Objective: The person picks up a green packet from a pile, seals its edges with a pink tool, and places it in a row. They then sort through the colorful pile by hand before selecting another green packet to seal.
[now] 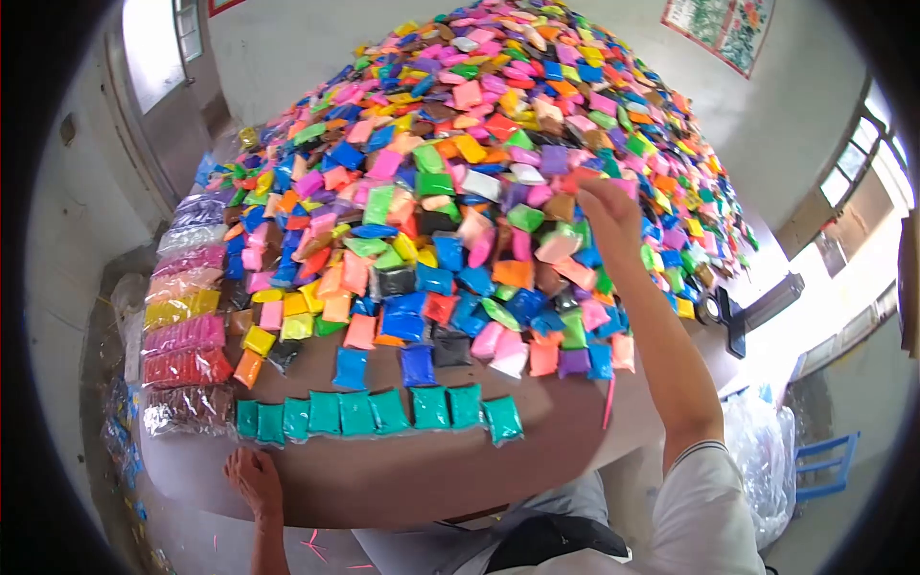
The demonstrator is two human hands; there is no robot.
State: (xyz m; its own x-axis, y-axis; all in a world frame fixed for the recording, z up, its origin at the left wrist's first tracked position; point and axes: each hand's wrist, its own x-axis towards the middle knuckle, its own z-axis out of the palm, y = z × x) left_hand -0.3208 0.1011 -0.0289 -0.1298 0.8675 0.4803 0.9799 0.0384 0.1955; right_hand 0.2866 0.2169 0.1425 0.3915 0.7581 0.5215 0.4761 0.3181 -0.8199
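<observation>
A large heap of small packets in many colours (431, 182) covers most of the table. My right hand (609, 206) reaches into the right part of the heap, its fingers at a red packet (583, 180); whether they grip it is hard to tell. Along the near side lies a row of teal packets (355, 413). My left hand (254, 479) rests on the table edge below the row's left end, its fingers curled, and nothing can be seen in them.
Stacked packets sorted by colour (187, 335) line the table's left side. A black clamp with an arm (736, 321) is at the right edge. Clear plastic bags (757, 450) and a blue stool (826, 467) stand at the lower right.
</observation>
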